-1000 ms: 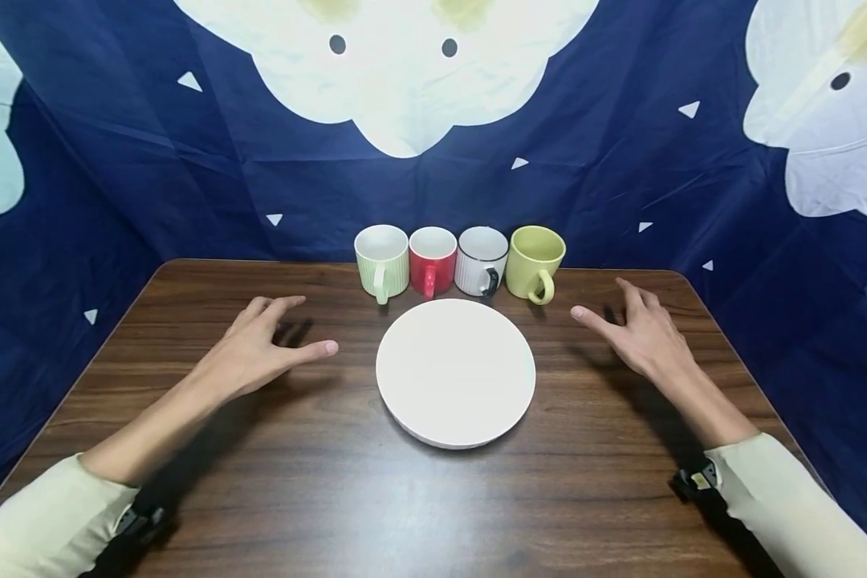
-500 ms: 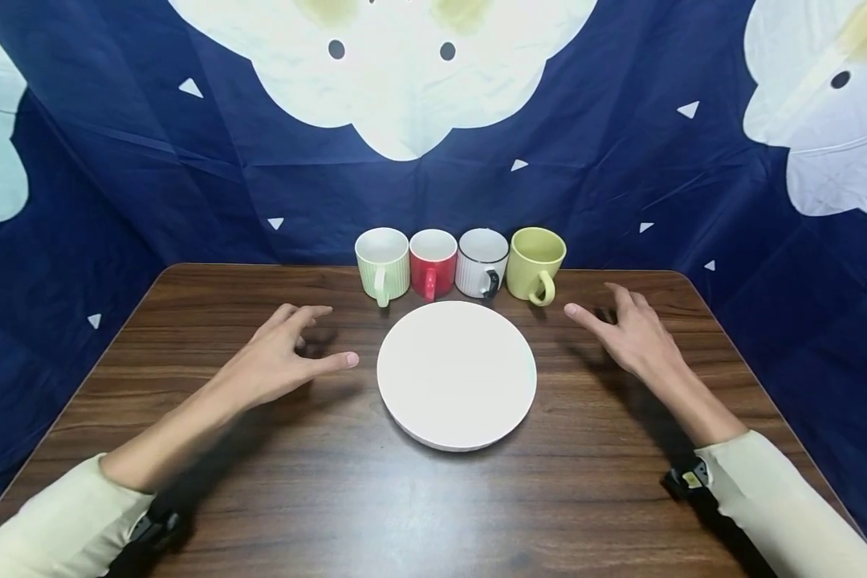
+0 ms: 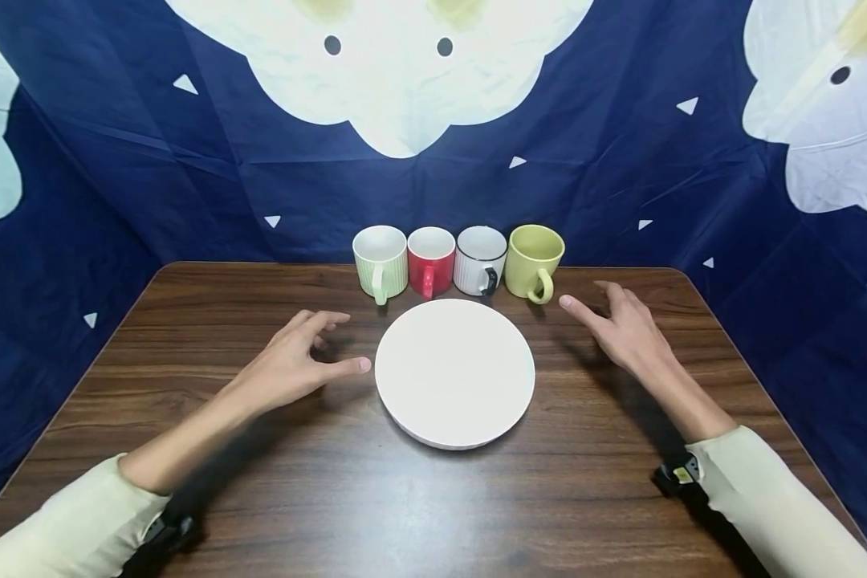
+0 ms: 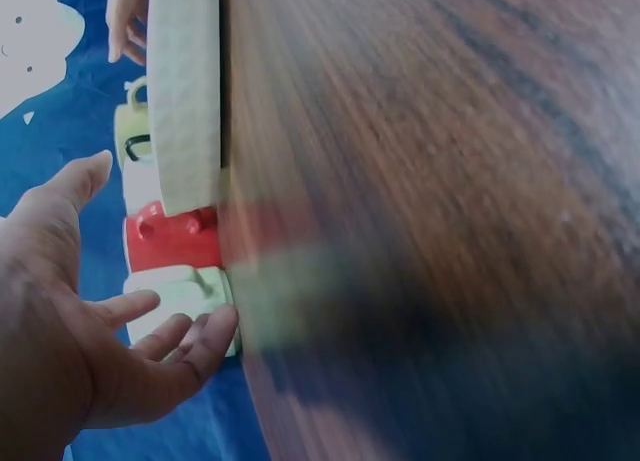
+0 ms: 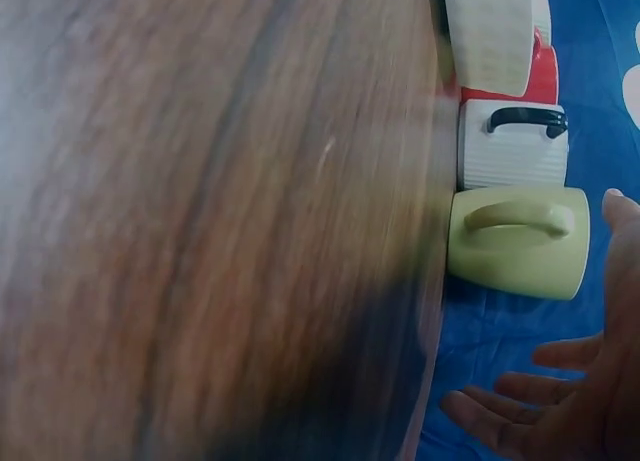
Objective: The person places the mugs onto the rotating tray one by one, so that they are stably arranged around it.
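Note:
A round white turntable-like disc [image 3: 454,373] with a thick side lies mid-table. Behind it several mugs stand in a row, handles toward me: a pale green ribbed mug [image 3: 380,263], a red mug [image 3: 431,261], a white ribbed mug [image 3: 480,262] with a black handle, and a yellow-green mug [image 3: 534,262]. My left hand [image 3: 296,363] hovers left of the disc, thumb tip close to its rim, fingers spread and holding nothing. To the right of the yellow-green mug [image 5: 520,241], my right hand [image 3: 624,329] is spread too, thumb toward the mug, with nothing in it.
The brown wooden table [image 3: 433,514] ends just behind the mugs at a dark blue cloth backdrop [image 3: 318,185] with white cloud shapes. Black wrist cameras sit under both sleeves, the right wrist camera [image 3: 675,475] close above the table.
My left hand has moved right, from well away to near the disc's rim. My right hand has shifted slightly left toward the yellow-green mug. The disc and mugs have stayed put.

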The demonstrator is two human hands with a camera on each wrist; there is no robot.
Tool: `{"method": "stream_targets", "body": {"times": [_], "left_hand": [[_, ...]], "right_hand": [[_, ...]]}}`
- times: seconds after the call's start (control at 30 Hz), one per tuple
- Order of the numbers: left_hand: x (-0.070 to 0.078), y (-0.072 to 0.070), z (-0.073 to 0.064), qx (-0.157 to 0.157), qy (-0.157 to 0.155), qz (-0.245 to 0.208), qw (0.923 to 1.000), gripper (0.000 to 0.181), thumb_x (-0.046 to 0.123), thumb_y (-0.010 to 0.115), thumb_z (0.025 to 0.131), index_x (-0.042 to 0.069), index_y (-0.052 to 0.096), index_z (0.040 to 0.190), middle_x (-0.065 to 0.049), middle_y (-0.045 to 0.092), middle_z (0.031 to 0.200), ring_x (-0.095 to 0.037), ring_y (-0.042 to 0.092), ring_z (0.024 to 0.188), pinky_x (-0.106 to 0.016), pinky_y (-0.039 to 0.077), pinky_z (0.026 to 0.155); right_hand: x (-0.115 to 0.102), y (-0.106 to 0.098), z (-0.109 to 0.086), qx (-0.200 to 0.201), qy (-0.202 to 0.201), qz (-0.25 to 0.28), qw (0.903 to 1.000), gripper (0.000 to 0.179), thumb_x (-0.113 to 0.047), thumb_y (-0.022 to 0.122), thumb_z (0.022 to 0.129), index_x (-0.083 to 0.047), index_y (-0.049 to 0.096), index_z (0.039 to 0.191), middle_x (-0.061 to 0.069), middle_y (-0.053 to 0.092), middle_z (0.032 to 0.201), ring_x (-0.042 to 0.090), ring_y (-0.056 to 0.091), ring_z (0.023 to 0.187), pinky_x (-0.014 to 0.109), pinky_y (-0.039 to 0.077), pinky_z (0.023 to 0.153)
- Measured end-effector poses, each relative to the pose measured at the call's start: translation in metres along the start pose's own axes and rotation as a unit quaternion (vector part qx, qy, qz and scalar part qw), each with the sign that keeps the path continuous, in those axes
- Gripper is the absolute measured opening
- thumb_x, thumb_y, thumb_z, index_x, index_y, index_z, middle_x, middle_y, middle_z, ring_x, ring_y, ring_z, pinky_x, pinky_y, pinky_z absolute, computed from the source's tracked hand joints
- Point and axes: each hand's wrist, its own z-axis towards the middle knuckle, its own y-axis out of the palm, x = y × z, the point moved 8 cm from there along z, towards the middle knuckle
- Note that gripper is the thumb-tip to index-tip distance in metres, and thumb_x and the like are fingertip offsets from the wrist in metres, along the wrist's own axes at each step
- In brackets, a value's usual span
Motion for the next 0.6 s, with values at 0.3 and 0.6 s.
{"method": "stream_targets", "body": {"times": [0.3,0.6], "left_hand": [[0.003,0.007,0.004,-0.003,0.001,-0.016,0.9999,0.098,0.077,0.085,0.088,0.022,0.055,0.164,-0.013,0.059,0.153,-0.038,0.064,0.132,-0.06,0.058,0.102],[0.001,0.018,0.006,-0.01,-0.002,-0.035,0.9993,0.095,0.071,0.087,0.089,0.019,0.057,0.162,-0.013,0.062,0.149,-0.034,0.067,0.124,-0.046,0.059,0.091]], "right_hand": [[-0.015,0.009,0.001,-0.001,-0.012,0.023,0.9997,0.111,-0.09,0.049,0.101,-0.005,0.04,0.172,0.027,0.049,0.172,0.051,0.044,0.161,0.074,0.039,0.127],[-0.028,0.021,0.004,-0.01,-0.022,0.034,0.9991,0.108,-0.089,0.049,0.102,-0.006,0.043,0.17,0.024,0.051,0.172,0.05,0.045,0.161,0.072,0.041,0.127]]}}
